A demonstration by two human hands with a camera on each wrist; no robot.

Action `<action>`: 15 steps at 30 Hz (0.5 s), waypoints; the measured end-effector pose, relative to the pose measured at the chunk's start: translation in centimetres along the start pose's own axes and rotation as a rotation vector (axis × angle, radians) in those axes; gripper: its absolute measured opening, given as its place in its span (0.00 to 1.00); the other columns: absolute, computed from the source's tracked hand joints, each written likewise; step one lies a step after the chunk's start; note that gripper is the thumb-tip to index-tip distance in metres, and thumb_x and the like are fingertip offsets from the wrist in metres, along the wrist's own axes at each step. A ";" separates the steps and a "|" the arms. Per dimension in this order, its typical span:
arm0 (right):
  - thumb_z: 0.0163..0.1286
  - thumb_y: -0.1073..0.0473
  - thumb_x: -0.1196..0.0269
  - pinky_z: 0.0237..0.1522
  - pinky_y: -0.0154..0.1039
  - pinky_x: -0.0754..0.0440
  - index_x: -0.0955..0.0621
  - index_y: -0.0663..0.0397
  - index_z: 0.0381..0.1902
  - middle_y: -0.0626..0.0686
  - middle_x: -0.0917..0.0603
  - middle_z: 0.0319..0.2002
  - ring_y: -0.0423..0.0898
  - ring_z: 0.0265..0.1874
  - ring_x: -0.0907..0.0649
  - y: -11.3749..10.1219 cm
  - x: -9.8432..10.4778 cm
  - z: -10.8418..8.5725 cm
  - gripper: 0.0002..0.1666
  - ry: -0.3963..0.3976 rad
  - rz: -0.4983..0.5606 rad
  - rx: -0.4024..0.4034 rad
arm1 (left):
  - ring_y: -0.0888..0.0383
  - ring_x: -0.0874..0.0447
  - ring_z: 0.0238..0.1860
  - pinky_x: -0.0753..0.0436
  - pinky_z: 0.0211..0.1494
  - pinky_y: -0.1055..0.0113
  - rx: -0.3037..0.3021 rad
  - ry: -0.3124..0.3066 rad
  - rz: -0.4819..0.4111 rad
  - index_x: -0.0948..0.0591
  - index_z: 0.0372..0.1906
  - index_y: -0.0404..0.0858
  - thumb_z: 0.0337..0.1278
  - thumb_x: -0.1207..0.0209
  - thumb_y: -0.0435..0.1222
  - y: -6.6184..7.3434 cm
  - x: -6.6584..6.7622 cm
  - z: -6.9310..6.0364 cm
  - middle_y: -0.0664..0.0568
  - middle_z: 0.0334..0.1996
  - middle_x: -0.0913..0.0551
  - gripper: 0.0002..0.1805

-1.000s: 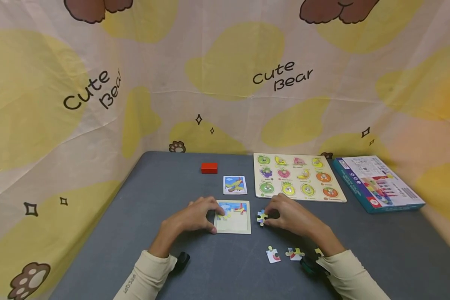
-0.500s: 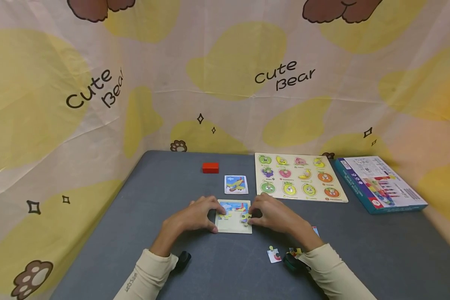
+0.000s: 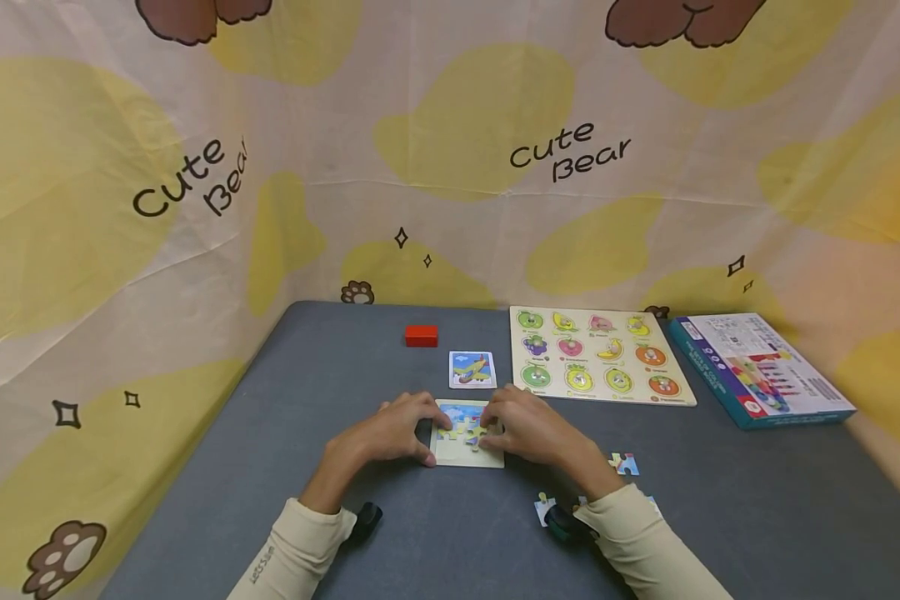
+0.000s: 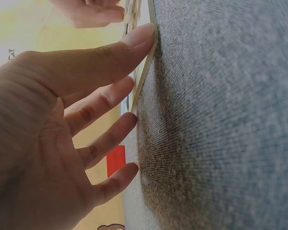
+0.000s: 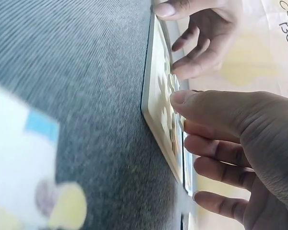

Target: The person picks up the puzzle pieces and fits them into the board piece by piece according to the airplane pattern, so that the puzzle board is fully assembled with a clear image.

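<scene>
A small square puzzle tray [image 3: 459, 457] lies in front of me, its upper part filled with jigsaw pieces in a sky-and-plane picture. At its left edge my left hand [image 3: 397, 429] grips it, thumb [image 4: 141, 36] on the rim and index finger over the top. My right hand [image 3: 528, 427] pinches a jigsaw piece [image 3: 473, 443] between thumb and fingers over the tray's middle. In the right wrist view that piece [image 5: 175, 84] is tilted, partly hidden by the thumb; whether it touches the tray is unclear.
A picture card [image 3: 472, 370] of a plane lies behind the tray, with a red block [image 3: 422, 336] farther back. A fruit board [image 3: 603, 354] and a flat box [image 3: 765, 367] lie at the right. Several loose pieces [image 3: 625, 464] lie around my right forearm.
My right hand has carried the jigsaw piece left, from beside the tray to over its middle. The left hand has stayed on the tray's left edge.
</scene>
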State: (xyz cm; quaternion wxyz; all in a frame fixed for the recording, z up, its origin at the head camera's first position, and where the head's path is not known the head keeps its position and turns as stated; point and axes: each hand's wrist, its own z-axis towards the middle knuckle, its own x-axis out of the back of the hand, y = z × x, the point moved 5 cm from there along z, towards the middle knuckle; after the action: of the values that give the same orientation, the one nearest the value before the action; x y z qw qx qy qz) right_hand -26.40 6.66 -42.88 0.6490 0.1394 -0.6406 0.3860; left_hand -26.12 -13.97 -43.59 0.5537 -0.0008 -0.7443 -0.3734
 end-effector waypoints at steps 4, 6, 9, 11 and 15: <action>0.66 0.52 0.23 0.51 0.46 0.19 0.09 0.51 0.42 0.47 0.13 0.42 0.45 0.45 0.19 -0.3 -0.2 0.4 0.12 0.000 0.005 0.000 | 0.51 0.26 0.56 0.31 0.60 0.43 0.001 -0.001 -0.003 0.11 0.56 0.47 0.47 0.19 0.37 0.0 0.0 0.0 0.54 0.53 0.20 0.27; 0.65 0.53 0.23 0.51 0.46 0.19 0.09 0.52 0.42 0.47 0.13 0.41 0.45 0.44 0.19 -0.4 -0.3 0.6 0.12 0.005 0.006 0.005 | 0.51 0.26 0.56 0.31 0.59 0.43 0.002 -0.002 -0.003 0.11 0.56 0.47 0.47 0.19 0.37 0.0 0.0 -0.1 0.55 0.53 0.20 0.27; 0.65 0.53 0.23 0.50 0.46 0.20 0.09 0.52 0.42 0.47 0.13 0.41 0.45 0.44 0.19 -0.5 -0.4 0.7 0.11 0.007 0.008 0.005 | 0.52 0.26 0.55 0.31 0.60 0.43 0.007 -0.005 -0.002 0.11 0.56 0.47 0.47 0.19 0.37 0.0 0.0 0.0 0.55 0.53 0.20 0.27; 0.66 0.54 0.23 0.50 0.46 0.20 0.09 0.52 0.42 0.47 0.14 0.41 0.45 0.44 0.20 -0.5 -0.6 0.8 0.11 0.005 0.011 0.001 | 0.52 0.26 0.55 0.31 0.60 0.43 0.012 -0.008 -0.003 0.11 0.57 0.47 0.47 0.19 0.37 0.0 0.0 0.0 0.55 0.53 0.20 0.27; 0.66 0.54 0.23 0.48 0.44 0.20 0.09 0.52 0.43 0.47 0.14 0.42 0.44 0.44 0.20 -0.4 -0.8 0.9 0.11 0.008 0.014 0.003 | 0.52 0.27 0.55 0.31 0.60 0.43 0.018 -0.011 -0.010 0.11 0.57 0.47 0.48 0.19 0.37 -0.1 -0.1 0.0 0.56 0.53 0.20 0.27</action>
State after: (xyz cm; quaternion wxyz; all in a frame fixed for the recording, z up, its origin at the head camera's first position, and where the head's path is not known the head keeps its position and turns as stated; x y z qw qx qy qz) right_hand -26.68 5.56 -43.33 0.6487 0.1344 -0.6382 0.3922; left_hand -26.15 -13.99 -43.67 0.5476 0.0059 -0.7508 -0.3694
